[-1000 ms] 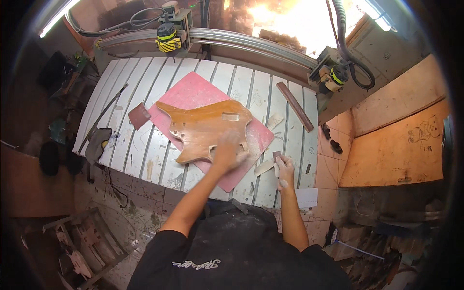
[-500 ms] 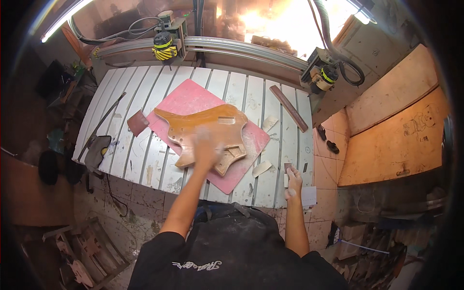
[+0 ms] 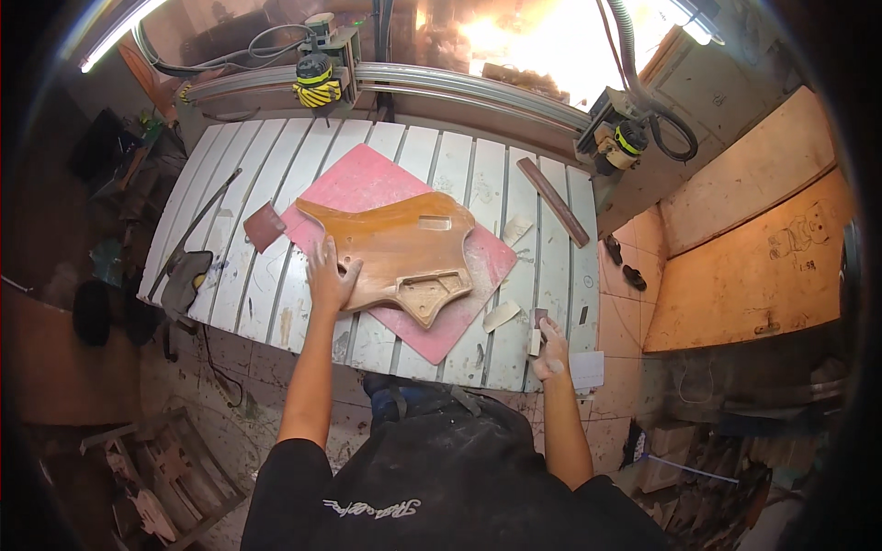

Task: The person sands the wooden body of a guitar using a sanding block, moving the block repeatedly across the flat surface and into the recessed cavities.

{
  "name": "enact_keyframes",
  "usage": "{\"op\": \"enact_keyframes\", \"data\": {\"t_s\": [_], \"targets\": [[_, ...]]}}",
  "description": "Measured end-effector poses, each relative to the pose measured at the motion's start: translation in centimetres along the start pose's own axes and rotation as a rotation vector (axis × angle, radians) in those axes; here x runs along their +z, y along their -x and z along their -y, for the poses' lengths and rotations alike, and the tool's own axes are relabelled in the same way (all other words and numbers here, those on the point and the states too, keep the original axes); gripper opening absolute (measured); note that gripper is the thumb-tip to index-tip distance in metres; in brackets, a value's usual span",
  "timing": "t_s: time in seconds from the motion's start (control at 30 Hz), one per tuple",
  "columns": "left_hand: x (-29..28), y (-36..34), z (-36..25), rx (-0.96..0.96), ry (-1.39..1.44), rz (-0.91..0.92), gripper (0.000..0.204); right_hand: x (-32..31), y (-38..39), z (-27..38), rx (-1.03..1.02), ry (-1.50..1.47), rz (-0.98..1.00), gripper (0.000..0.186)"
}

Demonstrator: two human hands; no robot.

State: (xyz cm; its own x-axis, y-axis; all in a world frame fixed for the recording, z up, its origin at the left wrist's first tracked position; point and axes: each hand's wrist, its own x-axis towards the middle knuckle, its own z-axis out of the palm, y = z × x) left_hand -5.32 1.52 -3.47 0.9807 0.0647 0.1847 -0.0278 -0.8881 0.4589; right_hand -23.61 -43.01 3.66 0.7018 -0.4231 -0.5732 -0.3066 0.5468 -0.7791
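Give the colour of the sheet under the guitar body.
The sheet is pink, clearest in head view.

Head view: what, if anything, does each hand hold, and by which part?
The right hand holds a small pale block along its right side. The left hand touches the guitar body at its left edge; whether it grips is unclear.

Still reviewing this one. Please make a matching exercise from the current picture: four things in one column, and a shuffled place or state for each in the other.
Column 1
1. Guitar body
2. Left hand
3. Right hand
4. Reddish sheet

Column 2
A. Gripping a small block
B. On the white table, by the left corner of the pink mat
C. Lying across the pink mat
D. Fingers spread, at the guitar body's left edge

Pairs: 1-C, 2-D, 3-A, 4-B
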Motion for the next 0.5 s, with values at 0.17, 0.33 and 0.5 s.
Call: {"op": "enact_keyframes", "data": {"t_s": [0.17, 0.33, 0.5], "targets": [[1.9, 3.7, -1.6, -0.159, 0.303, -0.044, 0.106, 4.7, 0.3, -1.3, 0.131, -0.068, 0.023, 0.036], [4.5, 10.8, -9.1, -0.337, 0.179, -0.294, 0.104, 9.8, -2.4, -6.0, -0.213, 0.311, 0.174, 0.037], [2.3, 15.4, -16.0, -0.339, -0.038, 0.059, 0.100, 11.2, -4.4, -6.7, -0.741, 0.915, 0.029, 0.025]]}}
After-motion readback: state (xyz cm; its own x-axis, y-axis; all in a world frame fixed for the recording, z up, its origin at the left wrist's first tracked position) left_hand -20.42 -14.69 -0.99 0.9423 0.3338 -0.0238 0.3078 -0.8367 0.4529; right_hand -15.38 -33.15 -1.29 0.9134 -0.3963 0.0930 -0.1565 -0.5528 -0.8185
